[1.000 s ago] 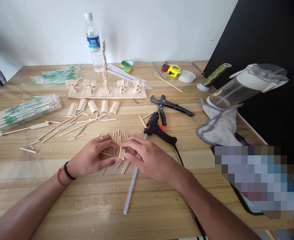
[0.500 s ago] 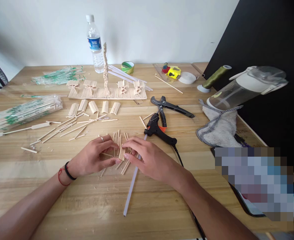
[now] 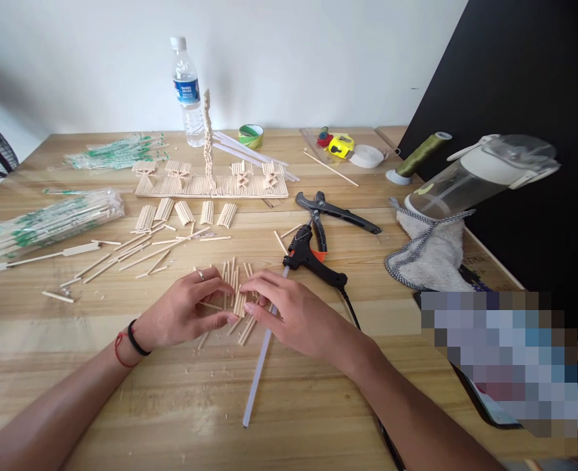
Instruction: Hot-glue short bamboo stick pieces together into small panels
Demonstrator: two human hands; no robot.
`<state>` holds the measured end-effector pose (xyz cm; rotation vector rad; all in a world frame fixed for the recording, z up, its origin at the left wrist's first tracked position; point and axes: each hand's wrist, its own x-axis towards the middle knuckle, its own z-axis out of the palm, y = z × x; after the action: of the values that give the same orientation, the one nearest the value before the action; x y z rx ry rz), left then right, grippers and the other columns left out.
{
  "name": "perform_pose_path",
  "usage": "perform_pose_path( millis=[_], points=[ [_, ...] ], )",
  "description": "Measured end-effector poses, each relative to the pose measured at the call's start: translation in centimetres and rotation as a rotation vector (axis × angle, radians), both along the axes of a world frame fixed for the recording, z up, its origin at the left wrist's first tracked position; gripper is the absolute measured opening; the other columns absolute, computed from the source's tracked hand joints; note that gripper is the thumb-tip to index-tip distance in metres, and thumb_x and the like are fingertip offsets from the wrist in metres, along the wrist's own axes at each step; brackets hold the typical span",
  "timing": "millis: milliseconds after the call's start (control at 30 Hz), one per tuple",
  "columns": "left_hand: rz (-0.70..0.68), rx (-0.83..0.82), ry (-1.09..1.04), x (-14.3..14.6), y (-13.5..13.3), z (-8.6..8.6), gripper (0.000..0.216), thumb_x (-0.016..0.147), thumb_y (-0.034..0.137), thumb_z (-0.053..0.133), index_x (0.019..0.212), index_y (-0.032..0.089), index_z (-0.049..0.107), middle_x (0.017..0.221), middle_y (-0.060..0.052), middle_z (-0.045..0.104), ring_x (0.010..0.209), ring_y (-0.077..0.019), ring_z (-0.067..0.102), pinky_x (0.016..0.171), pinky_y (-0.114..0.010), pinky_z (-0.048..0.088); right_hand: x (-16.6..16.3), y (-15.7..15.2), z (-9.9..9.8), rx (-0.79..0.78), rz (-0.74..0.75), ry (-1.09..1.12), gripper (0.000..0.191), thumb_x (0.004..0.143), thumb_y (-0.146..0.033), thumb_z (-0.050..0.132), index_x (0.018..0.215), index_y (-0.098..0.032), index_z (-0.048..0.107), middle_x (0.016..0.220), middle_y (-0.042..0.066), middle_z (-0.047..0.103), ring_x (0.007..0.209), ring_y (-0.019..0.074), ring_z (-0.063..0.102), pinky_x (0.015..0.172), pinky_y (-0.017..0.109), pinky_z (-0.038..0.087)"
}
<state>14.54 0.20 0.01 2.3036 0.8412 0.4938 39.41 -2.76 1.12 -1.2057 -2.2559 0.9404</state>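
A few short wooden sticks (image 3: pixel 240 305) lie side by side between my two hands, low over the table. My left hand (image 3: pixel 198 304), with a ring on one finger, grips them from the left with thumb and fingers. From the right, my right hand (image 3: pixel 286 307) pinches the same sticks. More loose sticks (image 3: pixel 230 271) lie under and behind my fingertips. Just beyond my right hand a black glue gun (image 3: pixel 313 255) lies on its side, a long glue stick (image 3: pixel 258 379) running from it under that hand toward me.
Behind are small stick panels (image 3: pixel 184 211) and a stick-built model (image 3: pixel 175 188) with a tall column. Black cutters (image 3: pixel 340 212) lie beyond the glue gun. Bagged sticks (image 3: pixel 53 219) are at left, a water bottle (image 3: pixel 188 95) at the back, a tumbler (image 3: pixel 480 173) and cloth (image 3: pixel 431 245) at right.
Almost nothing differs. The view has shifted slightly, and both hands keep the same hold on the sticks.
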Motion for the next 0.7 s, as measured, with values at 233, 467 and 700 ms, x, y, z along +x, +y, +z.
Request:
perform_pose_path(
  millis=[233,467,700],
  points=[
    [0.006,0.001,0.005,0.02,0.01,-0.03,0.035,0.102,0.047,0.066,0.115,0.015,0.07,0.097,-0.006,0.063,0.081,-0.0178,0.058,0.07,-0.026,0.046,-0.04,0.16,-0.08,0.009,0.0,-0.004,0.019,0.105,-0.022,0.061,0.122,-0.018,0.068,0.12,0.009,0.07,0.094,0.0205,0.071,0.087,0.034,0.056],
    [0.008,-0.005,0.001,0.02,-0.03,0.01,0.035,0.102,0.047,0.065,0.115,0.015,0.07,0.098,-0.007,0.064,0.083,-0.0184,0.06,0.07,-0.027,0.047,-0.02,0.01,-0.08,-0.003,-0.007,-0.002,0.019,0.105,-0.023,0.06,0.122,-0.019,0.068,0.122,0.01,0.071,0.093,0.0201,0.071,0.087,0.035,0.056],
    [0.007,0.006,0.009,0.05,-0.03,0.15,0.034,0.102,0.046,0.065,0.114,0.015,0.071,0.096,-0.006,0.064,0.08,-0.018,0.059,0.07,-0.027,0.047,-0.06,0.1,0.07,-0.001,-0.001,-0.002,0.021,0.105,-0.022,0.061,0.123,-0.017,0.069,0.122,0.01,0.071,0.093,0.0201,0.071,0.086,0.034,0.055]
  ],
)
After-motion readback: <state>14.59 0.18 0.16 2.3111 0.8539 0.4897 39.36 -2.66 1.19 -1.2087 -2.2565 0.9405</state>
